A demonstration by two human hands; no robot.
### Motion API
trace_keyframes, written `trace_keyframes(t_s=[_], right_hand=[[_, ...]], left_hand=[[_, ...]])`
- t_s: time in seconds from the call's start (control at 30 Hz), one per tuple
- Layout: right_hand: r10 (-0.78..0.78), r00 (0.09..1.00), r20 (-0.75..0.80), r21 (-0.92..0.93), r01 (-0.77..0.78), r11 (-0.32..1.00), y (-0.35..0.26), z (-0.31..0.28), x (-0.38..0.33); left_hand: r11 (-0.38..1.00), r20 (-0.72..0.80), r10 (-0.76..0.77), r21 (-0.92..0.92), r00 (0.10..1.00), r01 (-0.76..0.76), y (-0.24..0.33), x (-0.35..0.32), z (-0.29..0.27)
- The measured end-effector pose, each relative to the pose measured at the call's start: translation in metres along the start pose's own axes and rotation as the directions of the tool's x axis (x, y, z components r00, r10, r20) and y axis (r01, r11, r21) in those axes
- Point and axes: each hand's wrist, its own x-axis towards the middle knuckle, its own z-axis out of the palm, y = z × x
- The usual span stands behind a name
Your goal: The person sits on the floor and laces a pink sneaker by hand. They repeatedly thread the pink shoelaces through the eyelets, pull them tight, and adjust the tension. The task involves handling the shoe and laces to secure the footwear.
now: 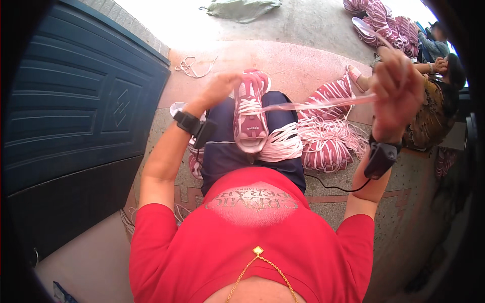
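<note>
A maroon and pink sneaker (254, 126) lies on my lap, its toe pointing away from me. Pale laces run through the upper part of its eyelets. My left hand (222, 91) is curled against the sneaker's left side near the toe, its fingertips partly hidden. From the eyelets a pale pink shoelace (318, 105) stretches tight to the right. Its other part is gripped in my closed right hand (396, 93), raised well out to the right and slightly blurred. A bundle of pale pink laces (283, 143) rests over my right thigh.
Maroon shoes bundled with pale laces (327, 151) lie on the floor at my right. A larger pile (381, 22) lies far right, near another seated person (432, 113). A loose white cord (194, 68) lies ahead. A dark blue door (76, 91) stands at left.
</note>
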Motion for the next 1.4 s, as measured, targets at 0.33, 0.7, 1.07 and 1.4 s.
trace_keyframes(t_s=[0.33,0.7,1.07,1.4], right_hand=[[-0.389,0.910,-0.146,-0.065,0.383,0.921,-0.053,-0.016,-0.063],[-0.455,0.537,-0.710,-0.602,-0.129,0.788,-0.048,-0.156,-0.116],[0.210,0.836,-0.507,-0.835,-0.537,0.120,0.212,-0.124,-0.072],[0.116,0.893,-0.435,-0.892,-0.410,-0.191,0.249,-0.136,-0.056]], left_hand=[[0.923,0.467,0.092,0.292,0.879,-0.252,-0.011,-0.012,0.053],[0.760,-0.199,-0.110,-0.648,0.974,-0.046,0.036,-0.057,-0.064],[0.720,-0.733,-0.553,-0.660,0.396,-0.216,-0.068,-0.125,-0.192],[0.704,0.098,-0.436,-0.582,0.895,0.407,-0.030,-0.066,0.020]])
